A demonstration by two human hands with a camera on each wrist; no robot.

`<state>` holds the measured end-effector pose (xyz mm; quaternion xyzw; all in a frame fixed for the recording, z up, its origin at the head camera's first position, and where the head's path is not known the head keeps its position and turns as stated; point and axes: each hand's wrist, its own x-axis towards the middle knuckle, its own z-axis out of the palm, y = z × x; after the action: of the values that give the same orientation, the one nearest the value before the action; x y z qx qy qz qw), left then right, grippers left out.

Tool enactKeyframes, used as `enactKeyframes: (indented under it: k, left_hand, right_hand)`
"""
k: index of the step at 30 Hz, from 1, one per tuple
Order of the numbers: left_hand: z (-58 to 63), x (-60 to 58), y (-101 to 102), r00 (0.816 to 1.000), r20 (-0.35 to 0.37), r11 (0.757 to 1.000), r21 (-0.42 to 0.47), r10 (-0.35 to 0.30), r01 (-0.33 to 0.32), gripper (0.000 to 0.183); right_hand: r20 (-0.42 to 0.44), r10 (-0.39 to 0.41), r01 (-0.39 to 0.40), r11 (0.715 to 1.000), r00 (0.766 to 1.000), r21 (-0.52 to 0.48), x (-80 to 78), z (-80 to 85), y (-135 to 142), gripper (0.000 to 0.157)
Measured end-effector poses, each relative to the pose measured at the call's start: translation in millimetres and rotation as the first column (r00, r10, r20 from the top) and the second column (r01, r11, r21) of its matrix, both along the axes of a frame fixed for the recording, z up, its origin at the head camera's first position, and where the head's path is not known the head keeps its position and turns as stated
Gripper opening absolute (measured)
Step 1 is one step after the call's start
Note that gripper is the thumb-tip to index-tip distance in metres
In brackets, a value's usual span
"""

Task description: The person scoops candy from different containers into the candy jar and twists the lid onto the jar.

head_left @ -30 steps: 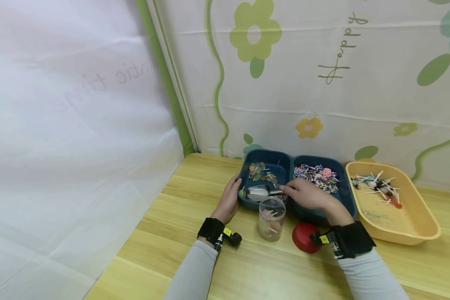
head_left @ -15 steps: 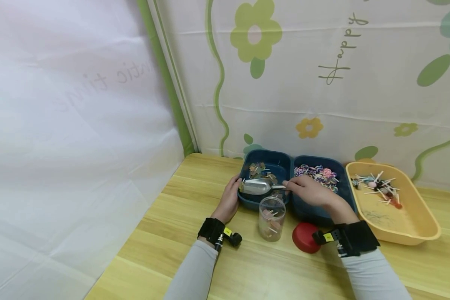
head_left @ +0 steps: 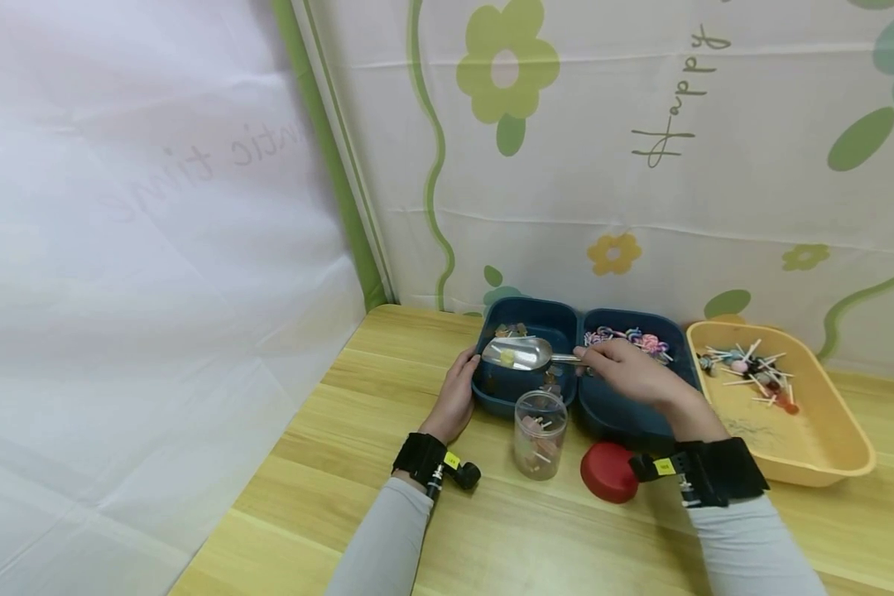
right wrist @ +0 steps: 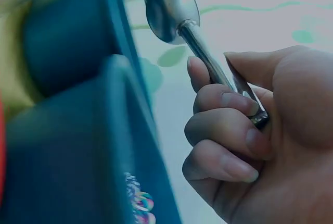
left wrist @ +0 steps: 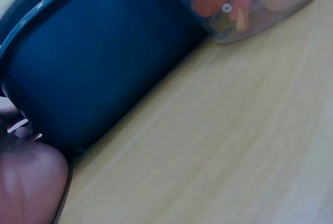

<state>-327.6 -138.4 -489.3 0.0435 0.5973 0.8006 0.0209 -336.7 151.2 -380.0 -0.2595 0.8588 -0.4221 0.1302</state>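
My right hand (head_left: pixel 626 377) grips the handle of a metal scoop (head_left: pixel 517 353), with its fingers curled round it in the right wrist view. The scoop is raised over the left blue bin (head_left: pixel 495 405), and something small and yellow shows in its bowl. Lollipops lie in that bin, partly hidden under the scoop. My left hand (head_left: pixel 453 399) holds the bin's left side, fingertips at the rim; part of the hand shows beside the bin wall (left wrist: pixel 99 62) in the left wrist view. In front of the bin stands a clear plastic jar (head_left: pixel 540 451), lidless, with several lollipops inside.
A red lid (head_left: pixel 608 473) lies right of the jar. Beside the left bin sits a second blue bin (head_left: pixel 614 424) with swirled lollipops (head_left: pixel 646 343), under my right forearm. Further right is a yellow bin (head_left: pixel 819 439) holding more lollipops (head_left: pixel 752 372). A printed curtain hangs behind the table.
The scoop has risen from low in the left blue bin and shifted slightly away from me, turning its bowl into view. My right hand moved up and right with it; my left hand stayed put.
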Motion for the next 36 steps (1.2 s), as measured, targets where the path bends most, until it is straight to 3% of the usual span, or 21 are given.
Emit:
enactKeyframes:
  k: [6,13,18,29,33,36]
  left_hand:
    - [0.9,1.1,-0.6,1.000,-0.008,1.000,0.007,-0.013,0.013,0.046]
    - [-1.5,-0.4,0.0,0.999,-0.018,0.999,0.013,-0.030,0.030,0.048]
    - [-0.1,-0.3,0.9,1.000,-0.009,1.000,0.007,-0.020,0.020,0.049]
    - [-0.3,-1.2,0.7,1.000,-0.004,1.000,0.009,-0.022,0.022,0.051]
    - [-0.8,-2.1,0.4,1.000,-0.011,1.000,0.006,-0.023,0.023,0.051]
    - [-1.5,-2.4,0.3,1.000,-0.011,1.000,0.006,-0.021,0.021,0.051]
  right_hand:
    - [-0.040,-0.019,0.016,0.998,0.999,-0.065,10.6,26.3,21.6,0.044]
    - [-0.089,0.056,-0.074,0.975,0.994,-0.208,27.4,51.0,53.2,0.043]
    - [-0.151,0.072,-0.109,0.962,0.986,-0.251,38.0,61.1,64.6,0.040]
    - [-0.302,-0.019,-0.017,0.993,0.953,-0.117,68.6,85.4,89.9,0.041]
    - [-0.339,-0.016,0.006,1.000,0.941,-0.029,77.7,88.4,98.5,0.040]
    - [-0.385,0.033,-0.024,0.999,0.922,0.029,78.1,87.0,100.8,0.038]
